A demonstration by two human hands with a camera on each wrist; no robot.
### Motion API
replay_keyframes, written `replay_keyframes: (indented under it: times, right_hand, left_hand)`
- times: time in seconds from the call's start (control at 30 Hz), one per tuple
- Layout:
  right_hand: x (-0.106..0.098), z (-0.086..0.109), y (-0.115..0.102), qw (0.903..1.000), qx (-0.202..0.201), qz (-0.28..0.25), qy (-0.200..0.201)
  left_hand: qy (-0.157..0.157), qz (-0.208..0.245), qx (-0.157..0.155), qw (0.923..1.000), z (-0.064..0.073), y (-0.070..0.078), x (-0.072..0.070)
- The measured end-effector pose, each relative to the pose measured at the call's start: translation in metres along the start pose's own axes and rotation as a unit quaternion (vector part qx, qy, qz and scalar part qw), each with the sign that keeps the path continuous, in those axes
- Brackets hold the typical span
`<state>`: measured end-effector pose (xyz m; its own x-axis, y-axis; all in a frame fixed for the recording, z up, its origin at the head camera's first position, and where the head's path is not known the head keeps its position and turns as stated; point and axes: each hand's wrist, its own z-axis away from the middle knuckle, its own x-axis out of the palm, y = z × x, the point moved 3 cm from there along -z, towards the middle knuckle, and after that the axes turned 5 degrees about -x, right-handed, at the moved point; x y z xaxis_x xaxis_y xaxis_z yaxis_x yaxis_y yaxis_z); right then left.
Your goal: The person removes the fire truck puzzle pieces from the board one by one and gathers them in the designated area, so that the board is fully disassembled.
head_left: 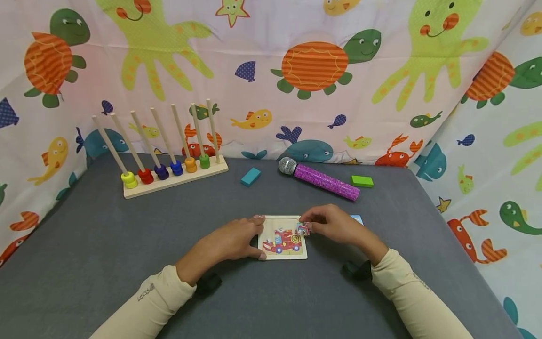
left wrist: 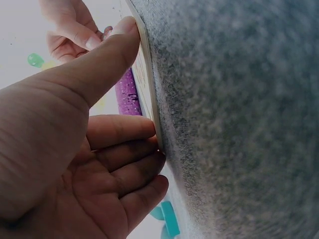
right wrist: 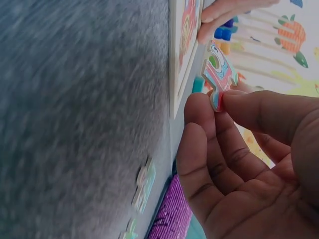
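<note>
A shallow wooden jigsaw puzzle tray (head_left: 282, 257) lies on the table, with a red vehicle picture (head_left: 284, 242) partly assembled in it. My left hand (head_left: 237, 239) holds the tray along its left side, thumb at the near corner and fingertips at the far one. In the left wrist view, the thumb and fingers (left wrist: 134, 132) meet the tray's edge. Over the tray's right edge, my right hand (head_left: 334, 225) pinches a small colourful puzzle piece (right wrist: 219, 67) between thumb and index finger. The right wrist view shows this piece tilted, with a knob and notches.
Loose puzzle pieces (right wrist: 144, 185) lie right of the tray, mostly behind my right hand in the head view. Behind stand a glittery purple microphone (head_left: 326, 181), a teal block (head_left: 251, 176), a green block (head_left: 362, 181) and a peg stand with coloured rings (head_left: 175, 178). A patterned curtain (head_left: 262, 61) borders the table.
</note>
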<state>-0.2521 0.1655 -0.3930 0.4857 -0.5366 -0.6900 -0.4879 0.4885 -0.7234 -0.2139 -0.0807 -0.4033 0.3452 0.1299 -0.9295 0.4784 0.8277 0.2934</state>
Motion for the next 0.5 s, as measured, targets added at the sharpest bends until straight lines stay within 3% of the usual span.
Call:
replay_keyframes:
  times: [0.5]
  right_hand:
    - [-0.014, 0.019, 0.017, 0.9994, 0.023, -0.017, -0.022]
  left_hand:
    - [-0.015, 0.003, -0.011, 0.9998, 0.0, 0.001, 0.0]
